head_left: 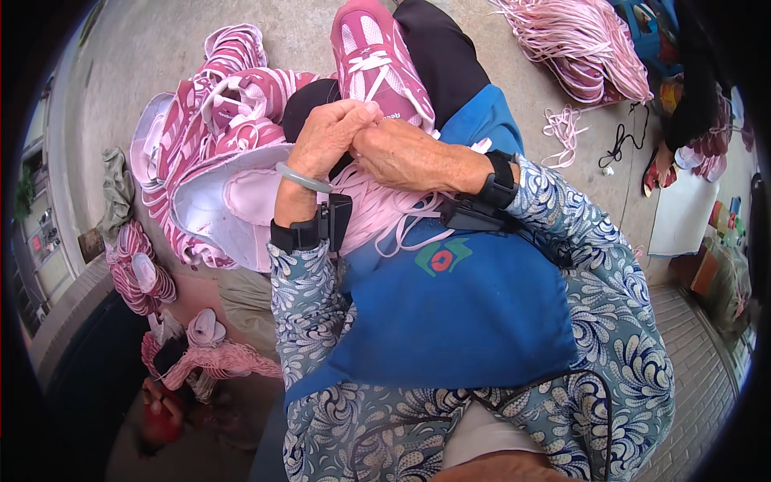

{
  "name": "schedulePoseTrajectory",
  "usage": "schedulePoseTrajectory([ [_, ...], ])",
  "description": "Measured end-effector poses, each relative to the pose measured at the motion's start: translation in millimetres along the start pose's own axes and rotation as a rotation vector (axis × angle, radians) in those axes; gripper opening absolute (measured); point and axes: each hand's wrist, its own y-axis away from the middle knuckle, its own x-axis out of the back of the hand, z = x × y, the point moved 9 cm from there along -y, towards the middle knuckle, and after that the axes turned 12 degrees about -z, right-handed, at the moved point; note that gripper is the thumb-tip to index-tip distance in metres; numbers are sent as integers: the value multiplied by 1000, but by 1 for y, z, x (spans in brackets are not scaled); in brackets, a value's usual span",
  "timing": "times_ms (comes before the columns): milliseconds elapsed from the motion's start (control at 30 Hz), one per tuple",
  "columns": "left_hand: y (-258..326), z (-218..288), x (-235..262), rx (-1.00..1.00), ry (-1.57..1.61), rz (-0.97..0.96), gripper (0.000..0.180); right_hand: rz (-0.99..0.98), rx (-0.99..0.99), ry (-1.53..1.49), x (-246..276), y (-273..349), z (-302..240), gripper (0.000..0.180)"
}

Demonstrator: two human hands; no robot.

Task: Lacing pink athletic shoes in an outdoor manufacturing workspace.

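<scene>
A pink and white sneaker [373,56] rests on my lap, toe pointing away from me. My left hand [329,136] and my right hand [397,153] meet at its near end, fingers closed together over the shoe's opening and pinching what looks like a pink lace. A bundle of pale pink laces [377,213] lies across my blue apron [458,313] just under both wrists. My left wrist carries a pale green bangle and a black strap; the right wrist wears a black strap too.
A heap of pink and white shoe uppers [205,136] fills a pile on my left. More uppers [136,273] lie lower left. A big bunch of pink laces [578,40] lies on the concrete at top right, near another person's foot [662,165].
</scene>
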Motion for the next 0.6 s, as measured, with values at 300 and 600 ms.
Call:
schedulePoseTrajectory([
  [300,20,31,-39,-217,443,105,30,64,-75,-454,63,64,33,28],
  [600,39,41,-88,-97,401,-188,34,213,-116,-1702,14,30,61,20],
])
